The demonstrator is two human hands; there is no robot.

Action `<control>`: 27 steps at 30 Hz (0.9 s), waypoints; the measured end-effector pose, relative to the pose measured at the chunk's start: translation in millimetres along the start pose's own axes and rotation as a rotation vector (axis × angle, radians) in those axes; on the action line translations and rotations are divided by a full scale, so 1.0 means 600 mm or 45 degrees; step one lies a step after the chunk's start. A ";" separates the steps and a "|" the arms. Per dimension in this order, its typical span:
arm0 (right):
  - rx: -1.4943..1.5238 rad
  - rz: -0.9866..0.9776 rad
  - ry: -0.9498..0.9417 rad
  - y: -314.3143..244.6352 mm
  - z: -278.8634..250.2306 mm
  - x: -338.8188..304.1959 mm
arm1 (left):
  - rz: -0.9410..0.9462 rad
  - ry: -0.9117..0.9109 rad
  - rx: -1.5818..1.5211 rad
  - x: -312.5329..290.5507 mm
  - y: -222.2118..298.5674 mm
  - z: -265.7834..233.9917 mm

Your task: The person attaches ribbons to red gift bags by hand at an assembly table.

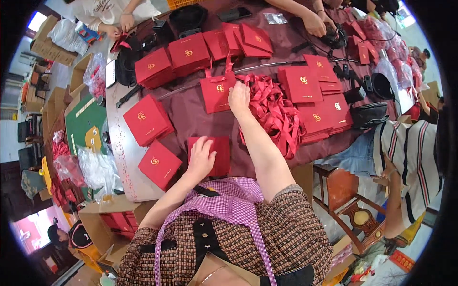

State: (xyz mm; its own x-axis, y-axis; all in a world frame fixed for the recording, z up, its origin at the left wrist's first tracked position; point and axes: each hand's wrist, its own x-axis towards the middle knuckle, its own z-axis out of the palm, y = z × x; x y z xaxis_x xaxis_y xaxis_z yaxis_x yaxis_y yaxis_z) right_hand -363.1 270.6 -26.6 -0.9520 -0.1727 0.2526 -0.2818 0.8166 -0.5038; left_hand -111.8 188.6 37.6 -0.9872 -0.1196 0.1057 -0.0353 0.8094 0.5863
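My left hand (202, 156) lies with spread fingers on a flat red square packet (221, 151) at the table's near edge. Farther forward, my right hand (239, 98) has its fingers closed on a red ribbon (230, 66), part of which stands up above them. Just left of those fingers lies another red packet (213, 99) with a gold emblem. A tangled heap of red ribbons (279, 112) spreads to the right of my right hand. My fingertips partly cover the ribbon, so its exact grip is hidden.
Stacks of red packets stand at left (148, 120), at the back (189, 51) and at right (299, 85). Dark cloth (188, 102) covers the table. Other people's hands (314, 24) work across it. A wooden chair (341, 190) and an open carton (102, 207) flank me.
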 end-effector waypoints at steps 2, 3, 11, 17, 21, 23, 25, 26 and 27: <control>-0.021 0.017 0.058 -0.006 -0.005 0.000 | 0.004 -0.077 0.036 -0.008 0.008 -0.008; -0.007 0.120 -0.098 -0.005 -0.010 0.005 | 0.005 -0.112 0.052 -0.010 0.009 -0.014; -0.090 -0.244 0.130 -0.008 -0.048 -0.013 | -0.020 -0.068 0.087 -0.026 0.007 -0.022; -0.144 -0.657 -0.025 -0.004 -0.019 -0.060 | -0.112 -0.066 0.125 -0.035 0.006 -0.026; -0.084 -0.597 -0.144 0.002 -0.033 -0.019 | -0.194 -0.029 -0.015 -0.042 -0.008 -0.026; -0.182 -0.484 -0.074 0.000 -0.081 -0.008 | -0.201 0.024 -0.024 -0.048 -0.011 -0.030; -0.275 -0.349 -0.143 0.018 -0.124 -0.010 | -0.236 0.006 0.012 -0.052 -0.008 -0.034; -0.322 -0.267 -0.154 0.028 -0.131 -0.019 | -0.238 -0.011 0.076 -0.050 -0.006 -0.033; -0.370 -0.185 -0.163 0.036 -0.137 -0.029 | -0.239 -0.027 0.140 -0.049 -0.006 -0.033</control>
State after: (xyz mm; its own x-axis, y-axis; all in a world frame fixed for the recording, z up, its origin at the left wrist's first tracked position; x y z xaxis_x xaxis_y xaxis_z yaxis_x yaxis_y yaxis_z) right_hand -342.7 336.5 25.7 -0.9170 -0.3511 0.1894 -0.3871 0.8979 -0.2095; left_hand -79.8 178.2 48.3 -0.9647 -0.2630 -0.0151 -0.2347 0.8320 0.5026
